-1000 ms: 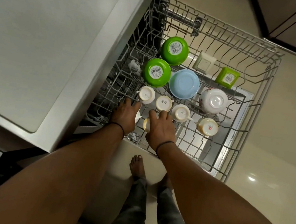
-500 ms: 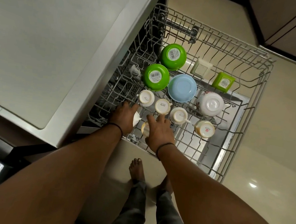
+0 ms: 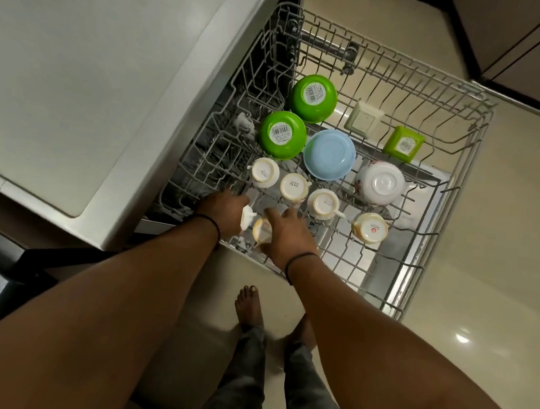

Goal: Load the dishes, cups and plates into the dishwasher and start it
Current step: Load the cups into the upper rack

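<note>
The dishwasher's upper wire rack point(image 3: 433, 276) is pulled out. Two green bowls point(image 3: 282, 134) point(image 3: 312, 98), a blue bowl point(image 3: 329, 154), a white flowered bowl point(image 3: 381, 183), a cream square dish point(image 3: 364, 118) and a green square dish point(image 3: 403, 144) lie upside down in it. Several cream cups point(image 3: 293, 186) stand inverted in a row in front of them. At the rack's near left corner, my left hand point(image 3: 223, 211) holds a small white cup point(image 3: 246, 219). My right hand point(image 3: 287, 235) reaches down over a cream cup point(image 3: 261, 231), thumb and fingers around it.
The steel countertop point(image 3: 86, 81) overhangs the rack's left side. The open dishwasher door point(image 3: 386, 281) lies beneath the rack. Pale tiled floor point(image 3: 504, 260) is on the right, with dark cabinets point(image 3: 534, 48) beyond. My bare feet point(image 3: 250, 308) stand in front of the rack.
Both hands stay at the rack's near left corner with the two cups. My right hand has drawn back slightly from the row of inverted cups.
</note>
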Motion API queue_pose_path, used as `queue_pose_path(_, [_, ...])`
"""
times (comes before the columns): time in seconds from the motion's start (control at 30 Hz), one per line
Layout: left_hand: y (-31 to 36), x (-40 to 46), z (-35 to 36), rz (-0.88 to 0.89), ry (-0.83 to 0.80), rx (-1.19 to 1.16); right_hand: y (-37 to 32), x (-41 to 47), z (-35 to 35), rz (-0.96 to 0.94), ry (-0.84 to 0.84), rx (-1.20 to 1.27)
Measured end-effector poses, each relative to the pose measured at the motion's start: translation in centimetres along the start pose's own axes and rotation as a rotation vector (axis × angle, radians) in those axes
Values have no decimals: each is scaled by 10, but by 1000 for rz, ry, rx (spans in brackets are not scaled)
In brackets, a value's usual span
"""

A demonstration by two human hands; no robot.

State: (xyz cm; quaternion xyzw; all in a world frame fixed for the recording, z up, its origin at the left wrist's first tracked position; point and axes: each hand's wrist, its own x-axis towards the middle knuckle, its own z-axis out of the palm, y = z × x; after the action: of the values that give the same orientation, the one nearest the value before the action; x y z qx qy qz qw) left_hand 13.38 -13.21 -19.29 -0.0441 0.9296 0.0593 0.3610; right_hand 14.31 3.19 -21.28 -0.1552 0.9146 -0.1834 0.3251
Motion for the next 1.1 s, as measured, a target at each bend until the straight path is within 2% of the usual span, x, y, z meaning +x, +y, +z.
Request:
queue_pose_path(0.3, [-2, 2, 1, 13, -28, -23, 0, -1, -4, 17, -58, 55])
queue_pose_path(0.6, [-7, -2, 0, 13, 43, -85, 1, -9, -7, 11, -42, 81])
queue_pose_path(0.87, [-1, -31, -20, -16, 154, -141, 2, -22, -46, 38, 83, 33])
queue_pose_path(1.1, [40, -83, -82, 35, 334, -182, -7, -53, -130, -41, 243, -124])
